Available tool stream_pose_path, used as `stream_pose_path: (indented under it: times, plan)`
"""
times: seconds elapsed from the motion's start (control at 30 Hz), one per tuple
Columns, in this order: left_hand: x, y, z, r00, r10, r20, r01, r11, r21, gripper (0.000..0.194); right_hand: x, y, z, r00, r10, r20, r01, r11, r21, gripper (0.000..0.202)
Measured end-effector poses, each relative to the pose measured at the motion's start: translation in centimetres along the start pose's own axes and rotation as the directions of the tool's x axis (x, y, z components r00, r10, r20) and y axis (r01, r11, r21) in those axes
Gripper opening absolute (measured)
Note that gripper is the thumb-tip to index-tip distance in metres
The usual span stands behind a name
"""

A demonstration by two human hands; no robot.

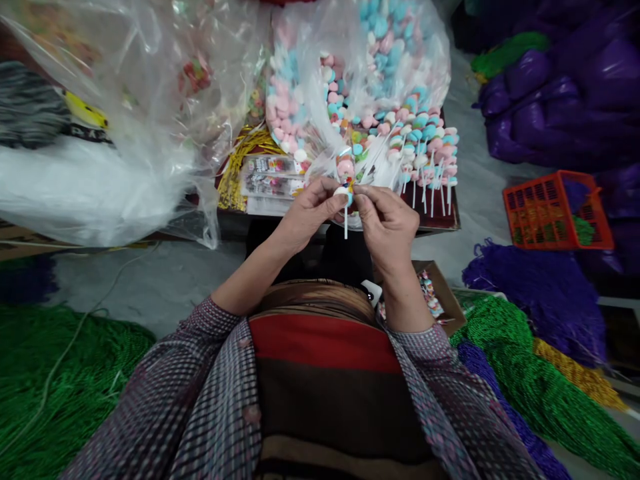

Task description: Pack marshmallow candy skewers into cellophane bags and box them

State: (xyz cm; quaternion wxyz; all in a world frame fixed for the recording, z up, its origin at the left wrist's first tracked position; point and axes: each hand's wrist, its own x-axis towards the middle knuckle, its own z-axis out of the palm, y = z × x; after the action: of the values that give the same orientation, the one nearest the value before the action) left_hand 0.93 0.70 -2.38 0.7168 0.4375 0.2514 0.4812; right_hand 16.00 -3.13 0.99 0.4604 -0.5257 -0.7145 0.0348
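Note:
My left hand (311, 208) and my right hand (384, 219) meet in front of me, both pinching one lollipop (344, 194) with a white and blue head and a white stick hanging down between them. Just beyond the fingers, on a dark low table (440, 217), lies a pile of pink, blue and white lollipops (425, 143) with their sticks pointing toward me. A big clear plastic bag (350, 60) full of the same sweets stands behind that pile.
Another clear bag (150, 100) and a white sack (75, 187) lie at left. Gold ties (240, 163) and flat packets (273, 177) rest on the table. An orange crate (555, 210), purple bags (575, 100), and green (60, 380) and purple (540, 293) bead strands surround me.

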Motion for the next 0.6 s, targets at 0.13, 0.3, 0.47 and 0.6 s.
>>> stream_pose_path:
  times: [0.13, 0.3, 0.47, 0.6]
  plan:
    - [0.0, -0.2, 0.1, 0.999, 0.023, -0.047, -0.022, 1.0, 0.005, 0.045, 0.1, 0.0, 0.2, 0.999, 0.033, 0.037, -0.032, 0.999, -0.04, 0.022]
    - [-0.1, 0.5, 0.4, 0.996, -0.009, -0.088, 0.015, 0.998, 0.067, 0.042, 0.1, 0.3, 0.7, 0.996, 0.06, 0.067, -0.055, 0.995, -0.08, 0.021]
    - [0.2, 0.5, 0.3, 0.991, -0.008, -0.133, 0.022, 0.995, 0.102, 0.037, -0.4, 0.9, 1.4, 0.99, 0.136, 0.04, -0.137, 0.99, 0.019, 0.018]
    - [0.7, -0.3, -0.5, 0.981, 0.002, -0.193, 0.027, 0.988, 0.152, 0.031, -1.0, 1.9, 2.5, 0.967, 0.236, 0.093, -0.249, 0.953, 0.171, 0.019]
